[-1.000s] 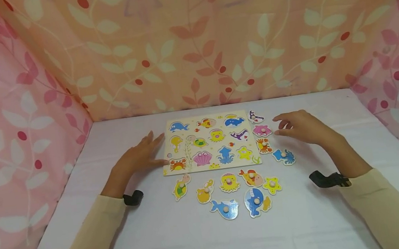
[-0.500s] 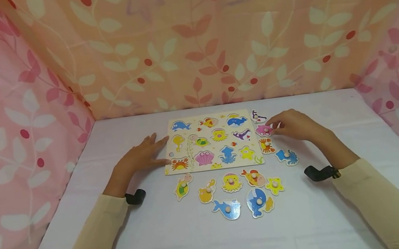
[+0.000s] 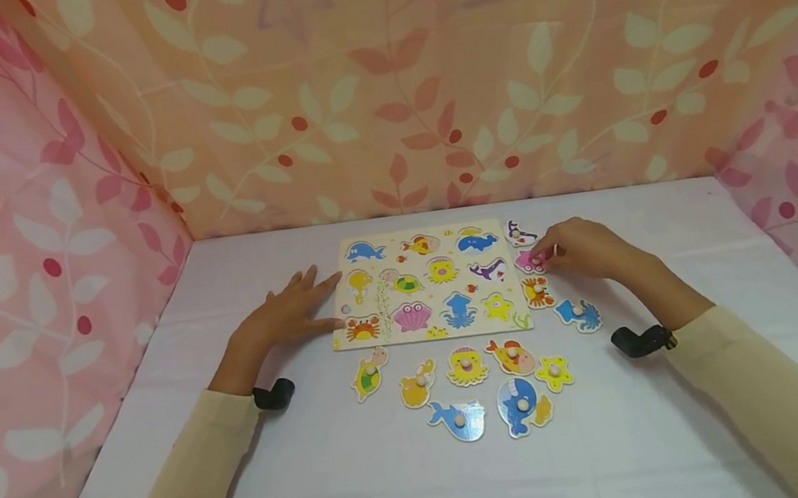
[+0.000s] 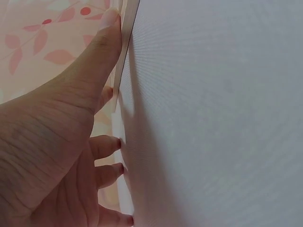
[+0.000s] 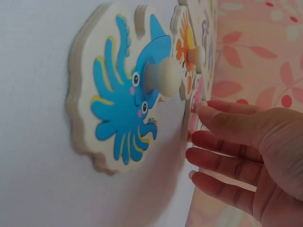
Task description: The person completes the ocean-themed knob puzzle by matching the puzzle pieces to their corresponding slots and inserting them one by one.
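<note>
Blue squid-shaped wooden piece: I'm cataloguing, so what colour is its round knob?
The round knob is beige, clearest in the right wrist view.

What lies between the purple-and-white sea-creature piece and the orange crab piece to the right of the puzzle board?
The pink shell piece lies between them, pinched by the right hand; the head view shows this.

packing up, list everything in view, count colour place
Puzzle board: 1, cream, on tablecloth
Orca piece, shell piece, crab piece, squid piece: 4; purple, pink, orange, blue; right of board
Turtle piece, seahorse piece, octopus piece, fish piece, starfish piece: 5; green, yellow, orange; front of board
Whale pieces: 2, blue, front row
Tablecloth: 1, white, underneath
Leafy cloth: 3 panels, pink, orange, around table
Wrist cameras: 2, black, at cuffs
Sleeves: 2, beige, on arms
Left hand: 1, board's left edge
Right hand: 1, pinching shell piece
</note>
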A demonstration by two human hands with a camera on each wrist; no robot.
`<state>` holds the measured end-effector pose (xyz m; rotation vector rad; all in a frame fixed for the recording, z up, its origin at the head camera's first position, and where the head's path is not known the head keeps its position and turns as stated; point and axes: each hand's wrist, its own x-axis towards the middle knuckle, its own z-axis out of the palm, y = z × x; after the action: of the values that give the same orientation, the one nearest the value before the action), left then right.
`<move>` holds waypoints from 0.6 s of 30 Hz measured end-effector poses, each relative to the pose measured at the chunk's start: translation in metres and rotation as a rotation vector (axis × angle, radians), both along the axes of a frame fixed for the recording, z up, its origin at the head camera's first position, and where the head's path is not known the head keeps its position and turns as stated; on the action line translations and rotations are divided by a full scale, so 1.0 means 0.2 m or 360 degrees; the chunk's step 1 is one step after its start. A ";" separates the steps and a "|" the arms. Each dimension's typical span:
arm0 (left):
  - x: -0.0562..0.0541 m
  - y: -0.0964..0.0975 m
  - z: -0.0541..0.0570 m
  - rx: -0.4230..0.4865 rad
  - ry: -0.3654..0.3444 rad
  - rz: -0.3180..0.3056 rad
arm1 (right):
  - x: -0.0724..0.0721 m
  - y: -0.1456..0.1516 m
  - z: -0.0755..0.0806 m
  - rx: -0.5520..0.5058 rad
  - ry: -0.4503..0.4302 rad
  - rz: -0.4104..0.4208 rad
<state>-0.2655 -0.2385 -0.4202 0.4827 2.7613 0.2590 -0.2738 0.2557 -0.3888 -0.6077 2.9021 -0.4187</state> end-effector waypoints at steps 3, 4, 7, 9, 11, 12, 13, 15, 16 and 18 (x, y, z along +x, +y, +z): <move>0.01 0.00 -0.01 0.0027 -0.0004 0.0006 | -0.01 0.00 -0.01 0.0023 0.0021 0.0028; 0.00 0.00 -0.01 0.0031 -0.0004 0.0004 | -0.01 0.00 -0.01 0.0027 0.0027 0.0030; 0.00 0.00 -0.02 0.0043 -0.0014 0.0010 | -0.02 0.00 -0.01 0.0027 0.0024 0.0013; 0.00 0.00 -0.02 0.0043 -0.0017 0.0011 | -0.02 0.00 -0.01 0.0023 0.0011 0.0001; 0.01 0.00 -0.01 0.0042 -0.0014 0.0016 | -0.02 -0.01 -0.01 0.0022 0.0008 0.0003; 0.01 0.00 -0.01 0.0036 -0.0006 0.0013 | -0.03 -0.02 -0.02 0.0022 0.0009 0.0008; 0.01 0.00 -0.01 0.0033 0.0002 0.0009 | -0.03 -0.02 -0.02 0.0020 0.0014 0.0015; 0.01 0.00 -0.01 0.0027 0.0007 0.0009 | -0.04 -0.02 -0.02 0.0025 0.0024 0.0032; 0.01 0.00 -0.01 0.0025 0.0009 0.0009 | -0.04 -0.02 -0.02 0.0033 0.0031 0.0044; 0.00 0.00 -0.01 0.0022 0.0007 0.0009 | -0.04 -0.03 -0.02 0.0042 0.0042 0.0062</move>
<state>-0.2649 -0.2390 -0.4219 0.4794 2.7671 0.2786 -0.2824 0.2505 -0.3925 -0.6697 2.9107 -0.3692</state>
